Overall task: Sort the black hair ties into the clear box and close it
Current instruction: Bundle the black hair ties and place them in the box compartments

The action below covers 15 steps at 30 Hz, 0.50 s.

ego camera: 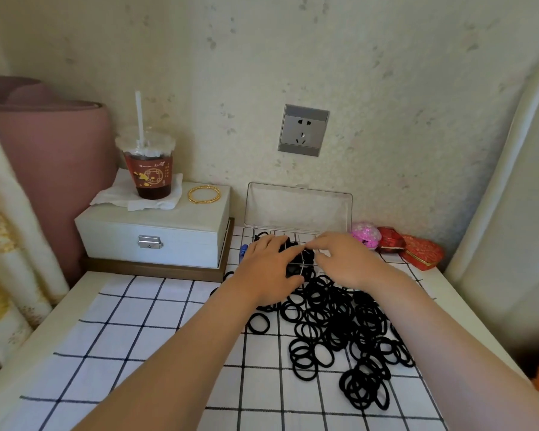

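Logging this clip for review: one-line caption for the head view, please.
Left hand and right hand over the open clear box, black hair ties piled loose on the checked cloth.

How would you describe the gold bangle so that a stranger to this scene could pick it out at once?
Find the white latched box at the left, by the wall. On its lid, right of the drink cup with a straw, lies the gold bangle. It is the only gold ring; the other rings are black hair ties.
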Available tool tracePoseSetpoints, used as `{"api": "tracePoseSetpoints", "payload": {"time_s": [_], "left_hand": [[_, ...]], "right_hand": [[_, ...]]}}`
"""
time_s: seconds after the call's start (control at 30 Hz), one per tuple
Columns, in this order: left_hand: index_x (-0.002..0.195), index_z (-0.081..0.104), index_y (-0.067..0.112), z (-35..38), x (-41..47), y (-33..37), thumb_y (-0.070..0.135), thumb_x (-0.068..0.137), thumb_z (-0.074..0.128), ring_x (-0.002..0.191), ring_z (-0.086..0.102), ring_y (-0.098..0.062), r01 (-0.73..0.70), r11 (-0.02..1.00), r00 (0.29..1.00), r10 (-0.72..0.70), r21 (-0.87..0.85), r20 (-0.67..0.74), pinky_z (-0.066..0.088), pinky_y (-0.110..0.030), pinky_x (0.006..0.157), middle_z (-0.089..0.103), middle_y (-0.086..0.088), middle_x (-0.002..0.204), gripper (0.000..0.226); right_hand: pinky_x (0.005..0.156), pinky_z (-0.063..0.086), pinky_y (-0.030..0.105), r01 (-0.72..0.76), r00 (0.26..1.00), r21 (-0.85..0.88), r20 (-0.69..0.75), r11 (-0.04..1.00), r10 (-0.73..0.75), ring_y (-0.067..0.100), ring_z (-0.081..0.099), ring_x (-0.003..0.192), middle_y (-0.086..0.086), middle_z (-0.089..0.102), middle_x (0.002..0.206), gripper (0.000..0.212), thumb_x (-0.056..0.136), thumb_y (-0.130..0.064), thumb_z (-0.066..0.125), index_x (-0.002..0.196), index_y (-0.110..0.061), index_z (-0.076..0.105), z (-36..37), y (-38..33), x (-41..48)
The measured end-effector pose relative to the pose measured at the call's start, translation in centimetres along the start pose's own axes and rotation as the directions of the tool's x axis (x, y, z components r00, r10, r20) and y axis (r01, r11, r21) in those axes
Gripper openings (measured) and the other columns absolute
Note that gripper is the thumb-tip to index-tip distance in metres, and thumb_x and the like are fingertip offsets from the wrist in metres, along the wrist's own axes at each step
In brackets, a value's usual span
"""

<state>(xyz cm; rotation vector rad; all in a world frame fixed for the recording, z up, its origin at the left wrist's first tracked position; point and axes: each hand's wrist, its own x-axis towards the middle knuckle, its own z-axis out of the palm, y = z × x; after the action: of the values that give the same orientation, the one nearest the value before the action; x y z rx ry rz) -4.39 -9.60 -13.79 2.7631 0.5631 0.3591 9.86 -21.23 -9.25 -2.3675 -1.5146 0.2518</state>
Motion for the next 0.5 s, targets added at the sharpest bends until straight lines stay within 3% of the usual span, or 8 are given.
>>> {"api": "tracePoseSetpoints", "payload": {"time_s": [0.1, 0.2, 0.27, 0.37, 0.5], "left_hand": [[0.151, 0.028, 0.031, 0.1, 0.0, 0.0, 0.049, 0.090, 0.055, 0.144, 0.021, -0.019, -0.020, 0.999, 0.999, 0.018, -0.045, -0.051, 0.014, -0.044, 0.121, 0.034, 0.005, 0.153, 0.069], [0.149, 0.029, 0.028, 0.1, -0.2, 0.0, 0.046, 0.088, 0.056, 0.140, 0.029, -0.016, -0.036, 0.997, 0.997, 0.031, -0.070, -0.068, 0.016, -0.043, 0.120, 0.041, 0.005, 0.147, 0.069], [0.151, 0.028, 0.026, 0.1, -0.3, 0.0, 0.045, 0.089, 0.057, 0.141, 0.026, -0.017, -0.049, 0.998, 0.997, 0.046, -0.048, -0.069, 0.014, -0.041, 0.121, 0.038, 0.005, 0.150, 0.071], [0.153, 0.025, 0.023, 0.0, -0.4, -0.2, 0.045, 0.091, 0.057, 0.145, 0.020, -0.017, -0.058, 0.998, 0.996, 0.057, -0.011, -0.063, 0.009, -0.035, 0.120, 0.029, 0.003, 0.157, 0.073], [0.151, 0.029, 0.022, -0.7, -0.7, -0.2, 0.040, 0.092, 0.058, 0.143, 0.024, -0.017, -0.077, 0.997, 0.993, 0.074, -0.025, -0.090, 0.011, -0.032, 0.119, 0.034, 0.002, 0.154, 0.069]], "right_hand": [[0.118, 0.022, 0.049, 0.052, 0.997, -0.203, 0.071, 0.978, -0.039, 0.018, 0.050, 0.126, -0.004, 0.068, 0.113, 0.036, 0.093, -0.029, 0.038, 0.104, -0.027, 0.072, 1.3, -0.3, -0.6], [0.122, 0.000, 0.052, 0.057, 0.995, -0.269, 0.088, 0.962, -0.034, 0.016, 0.033, 0.144, -0.005, 0.069, 0.116, 0.031, 0.095, -0.033, 0.037, 0.076, -0.029, 0.061, 2.1, -0.2, -0.4], [0.122, 0.001, 0.051, 0.067, 0.997, -0.239, 0.045, 0.969, -0.058, 0.016, 0.036, 0.142, -0.005, 0.069, 0.118, 0.033, 0.095, -0.032, 0.037, 0.081, -0.026, 0.067, 1.9, -0.1, -0.3], [0.118, 0.009, 0.045, 0.064, 0.994, -0.210, -0.077, 0.976, -0.081, 0.017, 0.049, 0.129, -0.005, 0.067, 0.125, 0.035, 0.096, -0.026, 0.041, 0.109, -0.022, 0.073, 1.3, 0.0, -0.5], [0.117, 0.012, 0.050, 0.105, 0.991, -0.186, 0.101, 0.977, -0.087, 0.017, 0.045, 0.133, -0.008, 0.060, 0.134, 0.035, 0.096, -0.027, 0.043, 0.121, -0.025, 0.068, 1.4, 0.0, -0.9]]}}
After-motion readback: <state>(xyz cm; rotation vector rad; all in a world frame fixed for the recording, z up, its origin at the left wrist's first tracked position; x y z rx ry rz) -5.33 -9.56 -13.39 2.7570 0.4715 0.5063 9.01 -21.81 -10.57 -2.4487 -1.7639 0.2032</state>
